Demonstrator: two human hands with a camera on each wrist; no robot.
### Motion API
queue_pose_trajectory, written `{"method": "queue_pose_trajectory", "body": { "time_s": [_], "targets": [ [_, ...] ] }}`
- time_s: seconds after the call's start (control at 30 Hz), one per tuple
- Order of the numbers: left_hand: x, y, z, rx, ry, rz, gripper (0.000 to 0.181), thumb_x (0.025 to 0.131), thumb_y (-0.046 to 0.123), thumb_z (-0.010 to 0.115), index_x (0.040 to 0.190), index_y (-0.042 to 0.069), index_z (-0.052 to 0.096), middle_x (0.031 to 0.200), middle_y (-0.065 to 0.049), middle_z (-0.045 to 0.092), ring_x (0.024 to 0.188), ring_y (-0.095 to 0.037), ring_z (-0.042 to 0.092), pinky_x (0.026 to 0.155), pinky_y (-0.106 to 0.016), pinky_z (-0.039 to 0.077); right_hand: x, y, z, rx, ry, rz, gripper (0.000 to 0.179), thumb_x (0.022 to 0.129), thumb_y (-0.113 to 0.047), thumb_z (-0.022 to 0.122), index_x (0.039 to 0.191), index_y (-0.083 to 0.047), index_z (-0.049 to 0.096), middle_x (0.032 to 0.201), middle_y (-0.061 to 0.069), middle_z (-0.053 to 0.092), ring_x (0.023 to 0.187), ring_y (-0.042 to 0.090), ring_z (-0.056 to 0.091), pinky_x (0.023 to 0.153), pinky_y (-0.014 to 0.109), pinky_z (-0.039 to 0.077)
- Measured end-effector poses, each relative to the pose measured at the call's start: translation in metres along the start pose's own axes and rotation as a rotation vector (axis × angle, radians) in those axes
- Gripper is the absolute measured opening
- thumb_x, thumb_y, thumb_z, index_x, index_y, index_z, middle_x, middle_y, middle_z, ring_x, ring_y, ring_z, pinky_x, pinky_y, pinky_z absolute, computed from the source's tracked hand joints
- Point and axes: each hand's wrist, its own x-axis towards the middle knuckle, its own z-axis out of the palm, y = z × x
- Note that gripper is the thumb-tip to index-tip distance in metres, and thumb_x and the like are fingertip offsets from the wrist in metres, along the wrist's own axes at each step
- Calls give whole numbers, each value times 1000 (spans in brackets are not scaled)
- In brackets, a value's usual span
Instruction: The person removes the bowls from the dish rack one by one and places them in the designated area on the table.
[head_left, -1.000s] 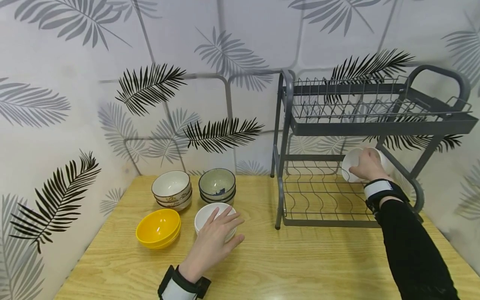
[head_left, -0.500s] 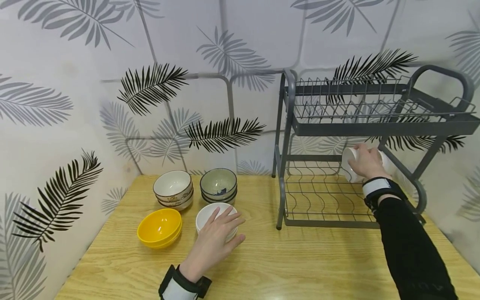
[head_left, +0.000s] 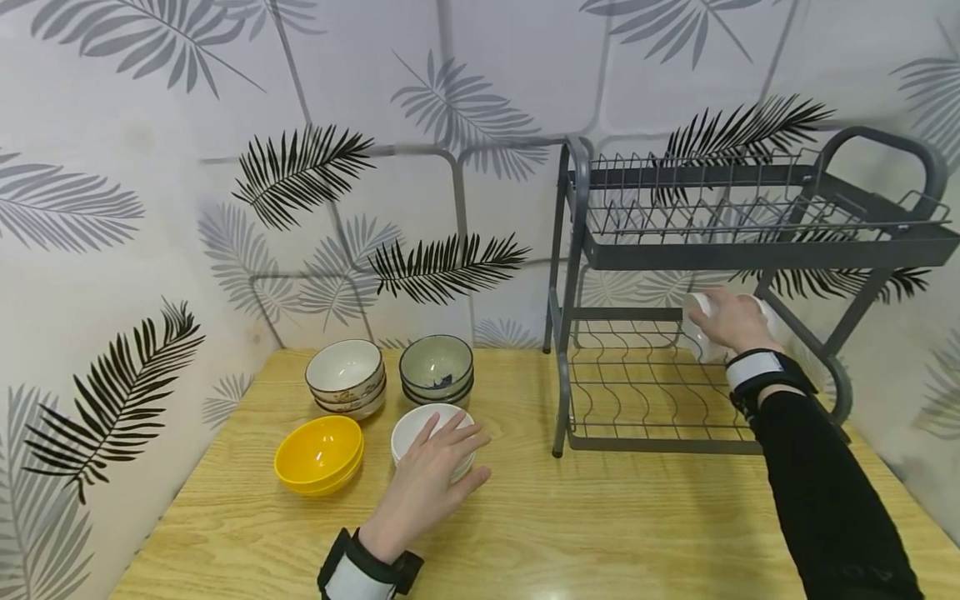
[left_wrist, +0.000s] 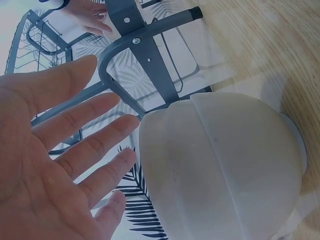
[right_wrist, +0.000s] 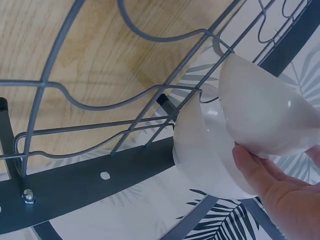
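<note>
My right hand (head_left: pixel 731 321) holds a white bowl (right_wrist: pixel 270 110) between fingers and thumb, on its edge at the right of the rack's lower tier. Another white bowl (right_wrist: pixel 202 150) stands on edge right beside it, its lower side at the wires. The left hand (head_left: pixel 427 475), fingers spread and almost straight, hovers by a stack of white bowls (head_left: pixel 412 427) on the table. In the left wrist view, a narrow gap shows between its fingertips and the stacked bowls' outer walls (left_wrist: pixel 225 165). Part of that stack is hidden by the hand in the head view.
The two-tier grey dish rack (head_left: pixel 765 257) stands at the right, its upper tier directly above my right hand. Stacked yellow bowls (head_left: pixel 318 454), white patterned bowls (head_left: pixel 347 375) and green-grey bowls (head_left: pixel 437 371) stand at the left of the wooden table (head_left: pixel 570 525). A patterned wall rises behind.
The white bowl in my right hand has turned from facing the camera more to nearly edge-on, in about the same spot. My left hand stays still.
</note>
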Motion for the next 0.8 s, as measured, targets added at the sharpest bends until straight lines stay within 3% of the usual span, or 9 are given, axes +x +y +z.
{"method": "queue_pose_trajectory", "body": {
  "time_s": [0.3, 0.6, 0.8],
  "targets": [
    [0, 0, 1, 23, -2, 1, 40, 88, 29, 67, 122, 8, 65, 130, -11, 60, 132, -30, 40, 114, -54, 22, -2, 0, 0, 38, 51, 7, 68, 93, -30, 58, 138, 16, 35, 133, 44, 35, 117, 62, 28, 98, 73, 27],
    [1, 1, -1, 18, 3, 0, 40, 87, 27, 68, 122, 8, 65, 129, -12, 61, 131, -31, 40, 114, -54, 22, -6, 2, -5, 62, 159, 14, 69, 93, -33, 57, 138, 15, 37, 119, 45, 42, 106, 61, 32, 84, 71, 36],
    [0, 1, -1, 19, -5, -4, 40, 88, 28, 67, 123, 8, 65, 130, -12, 60, 131, -31, 40, 114, -54, 22, -12, 1, -11, 106, 174, 17, 71, 95, -40, 53, 137, 14, 38, 121, 45, 43, 110, 62, 31, 86, 73, 34]
  ]
}}
